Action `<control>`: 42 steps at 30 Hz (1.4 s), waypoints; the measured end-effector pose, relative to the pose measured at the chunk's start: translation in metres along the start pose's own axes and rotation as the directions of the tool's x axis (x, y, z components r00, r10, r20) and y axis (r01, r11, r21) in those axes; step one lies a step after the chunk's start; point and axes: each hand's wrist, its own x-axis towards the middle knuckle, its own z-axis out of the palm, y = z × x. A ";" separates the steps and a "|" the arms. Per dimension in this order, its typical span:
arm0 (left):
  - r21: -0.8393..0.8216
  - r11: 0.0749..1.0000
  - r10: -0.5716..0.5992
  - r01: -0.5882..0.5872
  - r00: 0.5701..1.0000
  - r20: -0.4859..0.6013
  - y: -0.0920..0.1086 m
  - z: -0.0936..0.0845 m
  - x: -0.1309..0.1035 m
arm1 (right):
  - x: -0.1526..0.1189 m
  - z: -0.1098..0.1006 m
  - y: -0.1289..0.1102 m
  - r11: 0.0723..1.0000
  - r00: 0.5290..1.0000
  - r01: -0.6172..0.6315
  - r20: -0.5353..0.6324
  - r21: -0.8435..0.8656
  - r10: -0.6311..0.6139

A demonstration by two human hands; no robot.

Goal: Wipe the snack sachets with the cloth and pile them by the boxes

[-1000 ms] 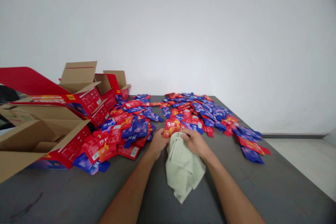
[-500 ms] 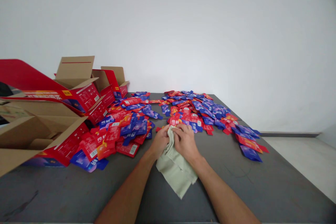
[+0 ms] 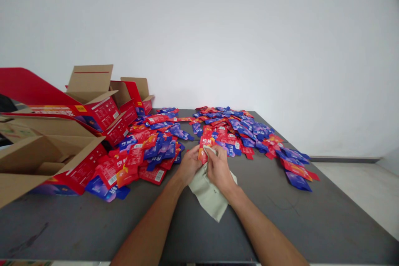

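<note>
Near the middle of the dark table, my left hand [image 3: 189, 166] grips the lower left edge of a red packet [image 3: 206, 141] with white characters. My right hand [image 3: 219, 168] pinches a pale green cloth [image 3: 212, 197] against that packet's face. The rest of the cloth hangs below my hands, its corner pointing toward me. Just behind my hands lies a spread of red and blue packets [image 3: 246, 126]. Another heap of packets [image 3: 134, 160] is left of my left hand.
Open red cardboard boxes [image 3: 84, 170] line the left side of the table [image 3: 124, 224]. More packets [image 3: 297, 170] lie by its right edge. A white wall [image 3: 218, 41] stands behind.
The cloth's upper part, bunched between both hands before, is now in my right hand's fingers, and its hanging corner has risen slightly. The red packet now shows between my hands.
</note>
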 end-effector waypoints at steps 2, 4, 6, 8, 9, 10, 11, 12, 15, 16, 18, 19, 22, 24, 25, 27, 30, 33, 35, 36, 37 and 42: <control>-0.011 1.000 0.001 -0.001 1.000 -0.012 0.002 0.001 0.000 | 0.001 -0.003 0.008 1.000 0.999 -0.010 -0.039 -0.009 0.010; -0.044 0.999 0.001 -0.001 1.000 0.004 0.005 0.001 -0.001 | 0.001 -0.007 0.014 1.000 0.999 0.026 -0.035 -0.015 -0.027; -0.068 0.998 0.006 -0.005 1.000 0.016 0.007 0.001 -0.002 | 0.000 -0.009 0.016 0.996 0.996 0.092 0.006 -0.004 -0.092; -0.084 0.996 0.021 -0.021 1.000 0.004 0.010 -0.001 -0.003 | -0.001 -0.010 0.014 0.987 0.986 0.158 0.055 0.031 -0.160; -0.093 0.995 0.031 -0.031 0.999 -0.008 0.011 -0.002 -0.004 | -0.002 -0.010 0.012 0.981 0.979 0.185 0.080 0.052 -0.189; -0.099 0.994 0.036 -0.038 0.999 -0.018 0.012 -0.003 -0.004 | -0.002 -0.010 0.010 0.975 0.971 0.208 0.107 0.073 -0.215; -0.102 0.994 0.039 -0.041 0.999 -0.025 0.012 -0.004 -0.004 | -0.002 -0.010 0.008 0.969 0.962 0.228 0.134 0.093 -0.239; -0.102 0.994 0.038 -0.041 0.999 -0.030 0.013 -0.005 -0.004 | -0.002 -0.010 0.007 0.963 0.952 0.245 0.159 0.112 -0.260; -0.076 0.997 0.024 -0.025 1.000 -0.019 0.012 -0.006 -0.004 | -0.001 -0.008 0.005 0.953 0.942 0.258 0.179 0.157 -0.284; -0.062 0.998 0.022 -0.022 1.000 -0.009 0.011 -0.005 -0.004 | -0.001 -0.008 0.006 0.954 0.948 0.250 0.159 0.168 -0.276; -0.022 1.000 0.017 -0.017 1.000 0.013 0.008 -0.004 -0.004 | 0.001 -0.009 0.009 0.962 0.970 0.212 0.086 0.174 -0.229; 0.003 1.000 0.010 -0.010 1.000 0.020 0.006 -0.004 -0.004 | 0.002 -0.011 0.011 0.969 0.981 0.183 0.038 0.167 -0.192; 0.093 0.995 -0.037 0.033 0.999 0.036 0.001 -0.004 -0.005 | 0.007 -0.018 0.016 0.992 0.990 0.067 -0.129 0.108 -0.053; 0.151 0.987 -0.067 0.058 0.996 0.056 -0.001 -0.003 -0.005 | 0.009 -0.024 0.019 0.997 0.975 -0.006 -0.223 0.073 0.022; 0.177 0.983 -0.070 0.057 0.995 0.070 -0.001 -0.003 -0.005 | 0.009 -0.025 0.020 0.998 0.968 -0.028 -0.249 0.061 0.043; 0.232 0.972 -0.047 0.023 0.994 0.095 -0.001 -0.002 -0.005 | 0.009 -0.025 0.021 0.998 0.967 -0.026 -0.251 0.049 0.037; 0.288 0.957 0.009 -0.041 0.994 0.110 -0.002 -0.001 -0.004 | 0.007 -0.017 0.022 0.996 0.985 0.061 -0.162 0.066 -0.049; 0.257 0.965 0.019 -0.042 0.995 0.094 -0.005 -0.003 -0.001 | 0.005 -0.009 0.019 0.985 0.990 0.133 -0.063 0.114 -0.127; 0.208 0.977 0.024 -0.038 0.997 0.069 -0.007 -0.005 0.000 | 0.004 -0.007 0.014 0.976 0.987 0.161 -0.003 0.147 -0.163; 0.182 0.982 0.033 -0.042 0.998 0.051 -0.007 -0.005 0.000 | 0.003 -0.006 0.011 0.972 0.984 0.170 0.026 0.163 -0.177; 0.154 0.987 0.044 -0.048 0.999 0.030 -0.008 -0.006 0.001 | 0.003 -0.006 0.009 0.968 0.980 0.177 0.057 0.179 -0.190; 0.007 0.999 0.041 -0.041 0.992 -0.117 -0.007 -0.009 0.002 | 0.001 -0.007 0.003 0.963 0.983 0.145 0.079 0.226 -0.167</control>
